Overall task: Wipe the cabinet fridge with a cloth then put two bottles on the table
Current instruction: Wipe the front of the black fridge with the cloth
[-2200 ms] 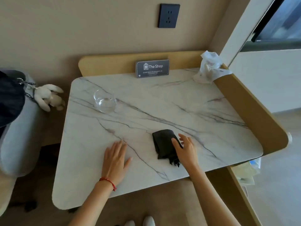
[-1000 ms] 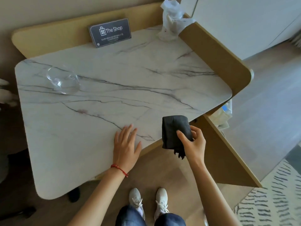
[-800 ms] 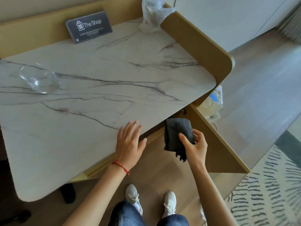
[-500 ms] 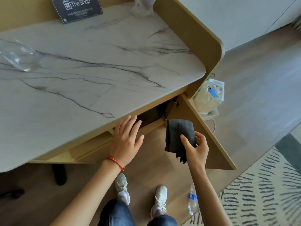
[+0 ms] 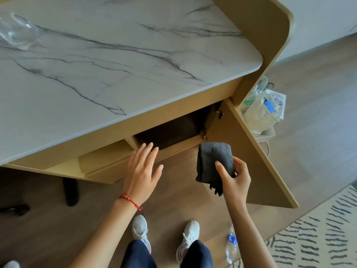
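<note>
Your right hand pinches a folded dark grey cloth at centre right of the frame; the cloth's long axis runs near vertical in the picture, its loose fringed end pointing down. Your left hand is spread wide and flat, holding nothing, its fingertips at the lip of the dark cabinet opening under the white marble tabletop. The cabinet door stands open at right. One plastic bottle lies on the wood floor at lower right, beside a patterned rug. A clear glass stands on the tabletop at upper left.
</note>
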{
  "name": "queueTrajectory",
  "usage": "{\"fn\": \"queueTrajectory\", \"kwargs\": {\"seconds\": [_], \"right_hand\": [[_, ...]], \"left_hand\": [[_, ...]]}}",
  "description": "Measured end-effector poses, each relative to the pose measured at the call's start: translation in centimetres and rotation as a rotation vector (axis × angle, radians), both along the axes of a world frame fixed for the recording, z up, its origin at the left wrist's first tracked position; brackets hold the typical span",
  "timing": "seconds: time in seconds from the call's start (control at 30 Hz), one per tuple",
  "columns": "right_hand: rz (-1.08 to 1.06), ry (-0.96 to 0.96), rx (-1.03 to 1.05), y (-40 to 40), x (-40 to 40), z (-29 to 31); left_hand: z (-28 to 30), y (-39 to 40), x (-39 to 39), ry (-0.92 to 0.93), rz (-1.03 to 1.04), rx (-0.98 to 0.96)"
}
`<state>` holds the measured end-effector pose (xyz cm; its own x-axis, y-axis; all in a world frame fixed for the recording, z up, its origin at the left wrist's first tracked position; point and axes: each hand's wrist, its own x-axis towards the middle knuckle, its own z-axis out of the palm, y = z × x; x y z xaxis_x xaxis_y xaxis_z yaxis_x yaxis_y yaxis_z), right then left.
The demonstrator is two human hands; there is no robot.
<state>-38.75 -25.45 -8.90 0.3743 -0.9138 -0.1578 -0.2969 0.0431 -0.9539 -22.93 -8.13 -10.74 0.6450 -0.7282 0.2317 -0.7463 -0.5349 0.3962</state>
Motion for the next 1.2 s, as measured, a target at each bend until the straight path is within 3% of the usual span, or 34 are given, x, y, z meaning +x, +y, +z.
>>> {"fn": "queueTrajectory", "kwargs": {"seconds": [0.33, 0.7, 0.97, 1.2], "right_hand": [[-0.034, -0.132, -0.03, 0.9, 5.5, -14.3], [-0.011, -0.403, -0.073, -0.5, 13.2, -31.0], [-0.034, -0.692, -0.131, -1.2, 19.7, -38.3], [-0.001, -0.839, -0.095, -0.5, 23.9, -39.6]], "left_hand": [[-14.6, -0.1, 5.6, -0.155, -0.041, -0.048], [-29.6, -2.1, 12.4, -0.604, -0.143, -0.063], [-34.1, -3.0, 16.3, -0.926, -0.122, -0.052], [-33.2, -2.7, 17.6, -1.075, -0.086, -0.082]]}}
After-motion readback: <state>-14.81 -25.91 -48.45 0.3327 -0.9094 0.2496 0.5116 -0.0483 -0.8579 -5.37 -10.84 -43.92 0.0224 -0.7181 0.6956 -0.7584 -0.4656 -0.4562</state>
